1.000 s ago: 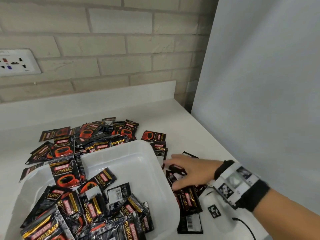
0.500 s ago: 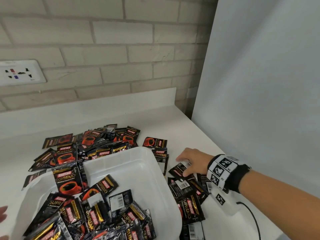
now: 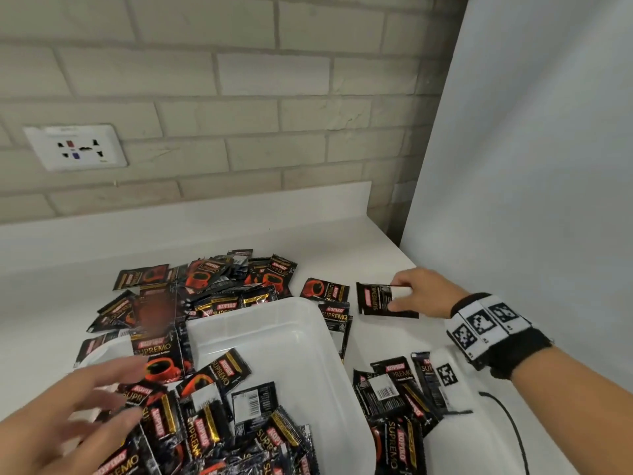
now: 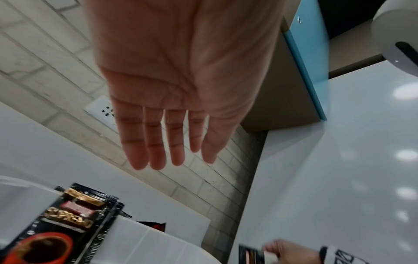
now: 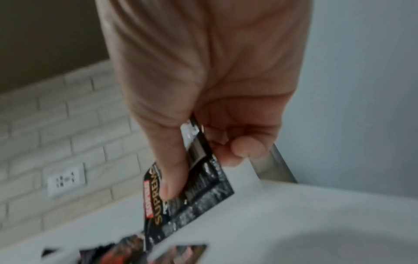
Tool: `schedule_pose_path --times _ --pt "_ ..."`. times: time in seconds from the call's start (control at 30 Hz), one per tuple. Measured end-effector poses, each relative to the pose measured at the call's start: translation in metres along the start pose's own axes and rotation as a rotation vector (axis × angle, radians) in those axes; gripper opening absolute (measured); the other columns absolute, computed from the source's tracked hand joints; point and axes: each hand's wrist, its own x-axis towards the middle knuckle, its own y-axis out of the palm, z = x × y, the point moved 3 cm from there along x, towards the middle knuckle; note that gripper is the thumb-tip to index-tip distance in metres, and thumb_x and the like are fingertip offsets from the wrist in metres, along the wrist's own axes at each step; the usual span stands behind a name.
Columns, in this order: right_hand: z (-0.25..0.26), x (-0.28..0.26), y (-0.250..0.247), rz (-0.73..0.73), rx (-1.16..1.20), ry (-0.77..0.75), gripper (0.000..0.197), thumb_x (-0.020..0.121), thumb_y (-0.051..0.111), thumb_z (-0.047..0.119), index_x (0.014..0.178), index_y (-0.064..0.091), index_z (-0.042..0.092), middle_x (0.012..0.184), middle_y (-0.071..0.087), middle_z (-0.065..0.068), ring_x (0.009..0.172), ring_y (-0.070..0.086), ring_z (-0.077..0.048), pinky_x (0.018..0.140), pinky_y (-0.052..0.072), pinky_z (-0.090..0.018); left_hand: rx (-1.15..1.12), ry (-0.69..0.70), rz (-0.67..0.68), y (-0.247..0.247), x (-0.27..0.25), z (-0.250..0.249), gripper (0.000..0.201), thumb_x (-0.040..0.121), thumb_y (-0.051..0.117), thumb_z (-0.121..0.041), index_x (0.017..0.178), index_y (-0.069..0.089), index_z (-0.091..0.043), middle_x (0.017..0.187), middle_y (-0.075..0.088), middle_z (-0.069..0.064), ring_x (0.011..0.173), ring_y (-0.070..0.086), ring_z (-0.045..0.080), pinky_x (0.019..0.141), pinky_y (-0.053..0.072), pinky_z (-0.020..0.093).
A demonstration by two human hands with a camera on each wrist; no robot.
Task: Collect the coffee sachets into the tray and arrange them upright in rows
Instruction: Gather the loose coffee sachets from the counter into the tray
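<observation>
Right hand: arm reaches in from lower right, forearm extended, marker band on the wrist. Thumb and curled fingers pinch one black sachet by its edge; grip sits at the sachet's right end. Left hand: low in the head view, blurred, palm down. Left wrist view shows fingers straight and together, holding nothing.

"KOPIKO" in red and "SUPREMO" in gold on black coffee sachets, "SUPREMO" on the sachet held by right hand, barcodes unreadable
</observation>
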Motion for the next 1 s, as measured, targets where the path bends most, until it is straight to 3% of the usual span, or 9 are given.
schedule_pose_path --times 0.07,0.13,0.27,0.4,0.53,0.6,0.7,0.87,1.0 --pt "0.021 -0.010 -0.019 -0.122 0.079 -0.092 0.016 0.082 0.068 0.020 0.096 0.063 0.014 0.078 0.055 0.013 0.069 0.051 -0.001 0.057 0.037 -0.007 -0.006 0.034 0.022 0.016 0.015 -0.027 0.055 0.038 0.065 -0.085 0.088 0.060 -0.064 0.094 0.065 -0.029 0.085 0.063 0.000 0.063 0.054 0.017" --pt "0.049 -0.024 -0.029 -0.146 0.074 -0.209 0.012 0.082 0.068 0.021 0.092 0.063 0.017 0.075 0.053 0.017 0.064 0.048 0.004 0.057 0.037 -0.005 -0.056 0.109 0.039 0.032 0.020 -0.064 0.037 0.055 0.072 -0.063 0.089 0.058 -0.066 0.095 0.063 -0.026 0.088 0.061 -0.003 0.064 0.053 0.013" --pt "0.113 -0.055 -0.013 0.034 -0.068 -0.450 0.017 0.080 0.069 0.031 0.095 0.065 0.024 0.086 0.063 0.008 0.078 0.055 -0.010 0.071 0.045 -0.026 -0.007 0.224 0.141 0.071 0.038 -0.103 0.063 0.047 0.066 -0.076 0.106 0.046 -0.066 0.107 0.048 -0.039 0.099 0.051 -0.013 0.072 0.049 0.017" --pt "0.140 -0.068 0.003 0.146 0.038 -0.608 0.024 0.077 0.072 0.029 0.100 0.065 0.025 0.083 0.065 0.016 0.075 0.057 -0.001 0.070 0.045 -0.023 0.006 0.235 0.215 0.103 0.047 -0.112 0.031 0.068 0.061 -0.051 0.096 0.048 -0.054 0.097 0.054 -0.039 0.090 0.055 -0.011 0.072 0.046 0.007" --pt "0.102 -0.028 -0.008 0.093 0.416 -0.369 0.016 0.078 0.073 0.019 0.087 0.061 0.022 0.072 0.057 0.017 0.058 0.052 0.010 0.058 0.037 -0.005 -0.072 0.126 0.139 0.098 0.050 -0.085 0.029 0.083 0.065 -0.016 0.092 0.057 -0.042 0.082 0.065 -0.034 0.077 0.063 -0.008 0.057 0.045 0.005" --pt "0.073 0.003 -0.001 0.015 0.247 -0.193 0.020 0.081 0.069 0.030 0.095 0.060 0.020 0.086 0.058 0.011 0.073 0.053 0.005 0.070 0.039 -0.014 -0.104 0.070 0.117 0.093 0.048 -0.074 0.029 0.082 0.065 -0.011 0.091 0.059 -0.038 0.086 0.063 -0.030 0.085 0.057 -0.013 0.057 0.042 0.000" --pt "0.047 0.032 0.032 0.172 -0.027 0.013 0.051 0.078 0.067 0.046 0.118 0.053 0.017 0.115 0.056 0.000 0.103 0.053 -0.015 0.082 0.039 -0.025 -0.127 0.041 0.114 0.091 0.045 -0.066 0.027 0.080 0.067 -0.009 0.090 0.061 -0.034 0.068 0.061 -0.039 0.075 0.057 -0.020 0.056 0.038 -0.004" --pt "0.047 0.046 0.075 0.306 0.009 0.019 0.060 0.071 0.076 0.039 0.119 0.053 0.011 0.117 0.059 -0.003 0.108 0.056 -0.021 0.095 0.045 -0.033 -0.185 0.003 0.113 0.089 0.046 -0.057 0.027 0.078 0.067 -0.003 0.092 0.065 -0.026 0.081 0.063 -0.039 0.082 0.058 -0.021 0.053 0.042 -0.001" --pt "0.046 0.051 0.074 0.357 0.054 0.005 0.035 0.072 0.077 0.028 0.098 0.061 0.010 0.099 0.064 -0.004 0.088 0.060 -0.019 0.082 0.051 -0.030 -0.205 -0.023 0.079 0.086 0.047 -0.051 0.028 0.078 0.068 -0.003 0.093 0.065 -0.025 0.084 0.070 -0.028 0.089 0.063 -0.008 0.055 0.042 0.000"
